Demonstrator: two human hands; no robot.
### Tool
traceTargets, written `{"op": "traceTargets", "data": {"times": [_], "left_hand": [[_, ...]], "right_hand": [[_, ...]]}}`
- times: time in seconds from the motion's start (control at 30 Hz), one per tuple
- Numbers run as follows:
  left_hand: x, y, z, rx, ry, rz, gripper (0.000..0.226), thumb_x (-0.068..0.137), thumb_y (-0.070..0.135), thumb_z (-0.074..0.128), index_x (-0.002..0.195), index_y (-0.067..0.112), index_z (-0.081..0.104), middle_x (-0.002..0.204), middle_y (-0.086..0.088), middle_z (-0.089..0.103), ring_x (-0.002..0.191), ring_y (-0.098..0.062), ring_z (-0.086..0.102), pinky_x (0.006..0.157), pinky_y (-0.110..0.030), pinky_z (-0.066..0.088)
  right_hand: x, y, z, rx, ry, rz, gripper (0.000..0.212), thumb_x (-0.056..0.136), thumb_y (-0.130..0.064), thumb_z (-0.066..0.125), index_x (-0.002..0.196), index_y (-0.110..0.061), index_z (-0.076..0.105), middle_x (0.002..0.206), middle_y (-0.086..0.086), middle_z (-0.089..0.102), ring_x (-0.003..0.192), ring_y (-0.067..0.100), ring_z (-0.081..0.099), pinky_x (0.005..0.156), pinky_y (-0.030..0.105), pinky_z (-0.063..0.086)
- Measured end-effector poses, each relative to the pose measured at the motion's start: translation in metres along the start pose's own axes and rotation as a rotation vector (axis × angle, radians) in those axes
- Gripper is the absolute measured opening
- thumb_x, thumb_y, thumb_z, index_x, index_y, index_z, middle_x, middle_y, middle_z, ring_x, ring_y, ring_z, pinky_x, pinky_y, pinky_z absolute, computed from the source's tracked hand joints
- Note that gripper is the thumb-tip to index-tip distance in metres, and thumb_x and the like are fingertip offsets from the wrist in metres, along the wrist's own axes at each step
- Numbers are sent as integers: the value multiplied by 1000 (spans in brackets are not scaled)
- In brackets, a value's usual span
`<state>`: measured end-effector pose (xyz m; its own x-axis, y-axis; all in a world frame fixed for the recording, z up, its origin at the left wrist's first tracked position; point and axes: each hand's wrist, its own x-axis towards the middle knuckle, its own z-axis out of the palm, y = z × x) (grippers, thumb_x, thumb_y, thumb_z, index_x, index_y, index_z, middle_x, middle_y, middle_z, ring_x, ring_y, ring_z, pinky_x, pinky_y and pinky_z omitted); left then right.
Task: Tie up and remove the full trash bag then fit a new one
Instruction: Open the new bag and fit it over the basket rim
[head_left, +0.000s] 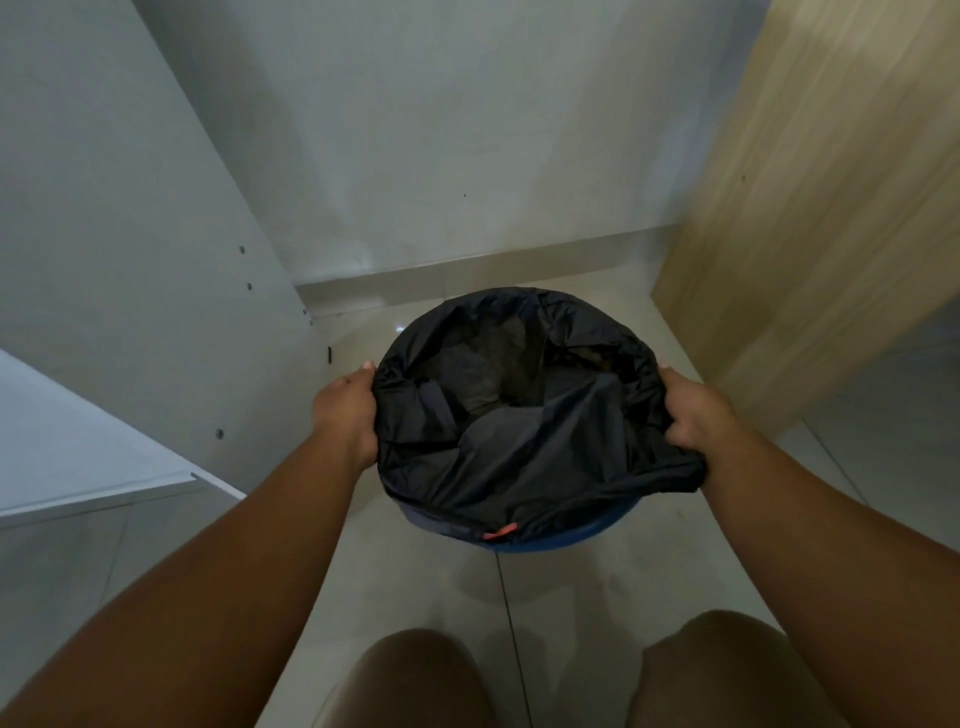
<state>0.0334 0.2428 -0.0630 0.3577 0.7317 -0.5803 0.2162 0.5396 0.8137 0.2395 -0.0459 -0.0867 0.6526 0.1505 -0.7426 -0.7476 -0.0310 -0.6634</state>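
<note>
A black trash bag (519, 431) lies spread open over the mouth of a round blue bin (545, 540) on the tiled floor. Only a strip of the bin's near rim shows below the plastic. A small red drawstring tab (500, 531) sticks out at the bag's near edge. My left hand (347, 413) grips the bag's left edge, fingers curled under the plastic. My right hand (693, 413) grips the right edge, bunching the plastic. The inside of the bag is dark and crumpled; I cannot tell what is in it.
A white cabinet panel (130, 260) stands close on the left, with a white shelf edge (104, 493) below it. A wooden panel (810, 234) stands on the right. A grey wall (467, 156) rises behind the bin. My knees (415, 675) are at the bottom.
</note>
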Motion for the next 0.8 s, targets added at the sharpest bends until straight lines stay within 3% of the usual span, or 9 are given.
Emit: {"op": "traceTargets", "data": {"times": [0.07, 0.17, 0.27, 0.33, 0.4, 0.47, 0.57, 0.7, 0.8], "left_hand": [[4, -4, 0, -33, -13, -16, 41, 94, 40, 68, 112, 3, 72, 110, -16, 74, 97, -34, 73, 91, -53, 58], [-8, -9, 2, 40, 29, 99, 44, 93, 48, 68, 94, 4, 71, 101, -15, 73, 93, -31, 71, 90, -44, 58], [-22, -20, -6, 176, 80, 231, 62, 91, 55, 66, 92, -7, 68, 99, -24, 71, 95, -37, 70, 89, -48, 59], [-30, -27, -11, 201, 86, 260, 62, 92, 54, 64, 93, -8, 68, 100, -26, 71, 96, -36, 70, 89, -48, 59], [-38, -31, -11, 239, 96, 283, 51, 97, 50, 59, 87, 1, 68, 92, -19, 70, 88, -29, 69, 85, -40, 57], [-43, -34, -9, 279, 121, 319, 48, 102, 48, 51, 84, 7, 66, 87, -9, 66, 84, -23, 63, 81, -36, 53], [-38, -30, -5, 301, 150, 311, 53, 105, 48, 42, 91, 3, 65, 91, -8, 64, 90, -24, 61, 87, -36, 51], [-26, -21, 0, 86, 78, 172, 38, 106, 42, 45, 85, 15, 63, 100, -10, 67, 99, -30, 65, 97, -43, 53], [-21, -23, 1, 48, 65, 182, 39, 103, 41, 52, 85, 8, 62, 101, -12, 68, 98, -30, 67, 94, -44, 56]], "right_hand": [[25, 8, -13, 16, -3, 1, 67, 83, -62, 67, 127, -10, 66, 125, 15, 69, 109, 36, 67, 68, 46, 60], [30, 20, -24, 82, 23, -69, 91, 49, -71, 83, 119, -15, 71, 119, 14, 73, 100, 38, 72, 80, 56, 58], [-43, 18, -4, -49, 89, -287, 57, 73, -59, 79, 97, -7, 76, 98, 12, 76, 89, 28, 73, 82, 43, 60], [-64, 23, 0, -155, 175, -422, 53, 86, -48, 73, 87, 5, 71, 85, 14, 73, 79, 26, 69, 72, 33, 59], [-69, 27, 1, -277, 213, -506, 54, 93, -45, 65, 72, 4, 62, 69, 14, 58, 64, 25, 55, 55, 27, 44], [-66, 28, 3, -350, 252, -513, 49, 99, -42, 56, 68, -4, 50, 67, 13, 46, 65, 23, 46, 52, 30, 31], [-65, 21, 7, -318, 330, -426, 40, 105, -36, 46, 84, -4, 58, 78, 11, 53, 81, 24, 50, 57, 30, 34], [-52, 13, 2, -132, 185, -122, 63, 98, -50, 54, 132, 2, 55, 127, 6, 61, 115, 29, 59, 101, 34, 46], [-47, 19, -2, 11, 173, -146, 59, 97, -48, 58, 134, -3, 55, 127, 9, 62, 113, 25, 59, 97, 32, 47]]}}
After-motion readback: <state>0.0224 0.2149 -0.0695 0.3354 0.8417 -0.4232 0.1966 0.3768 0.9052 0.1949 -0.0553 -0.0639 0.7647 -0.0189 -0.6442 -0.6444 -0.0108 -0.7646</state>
